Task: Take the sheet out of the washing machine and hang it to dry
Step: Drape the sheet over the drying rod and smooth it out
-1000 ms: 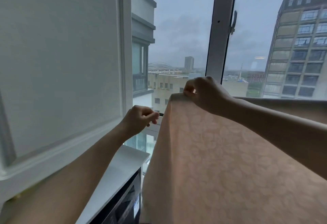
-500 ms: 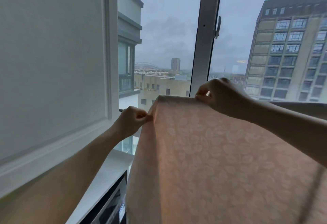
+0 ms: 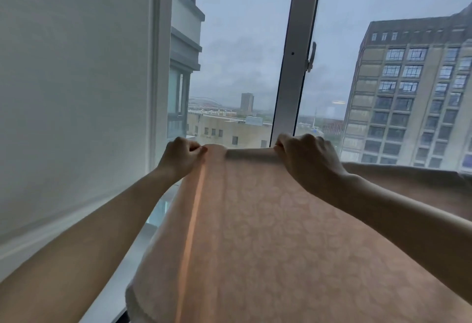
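A peach-pink sheet (image 3: 268,241) with a faint leaf pattern hangs draped in front of the window and fills the lower middle and right of the head view. My left hand (image 3: 182,156) pinches its top left corner. My right hand (image 3: 309,156) grips the top edge a short way to the right, and the edge is stretched flat between the two. The sheet runs on to the right behind my right forearm. Whatever bar it hangs over is hidden under the cloth. The washing machine is out of view.
A white panelled wall or cabinet side (image 3: 76,92) stands close on the left. A white window post (image 3: 291,67) with a handle (image 3: 311,57) rises behind the sheet. A white ledge (image 3: 120,279) lies under my left forearm.
My left hand has moved from beside the sheet onto its top left corner and taken hold. My right hand slid right along the top edge, which is now pulled straight.
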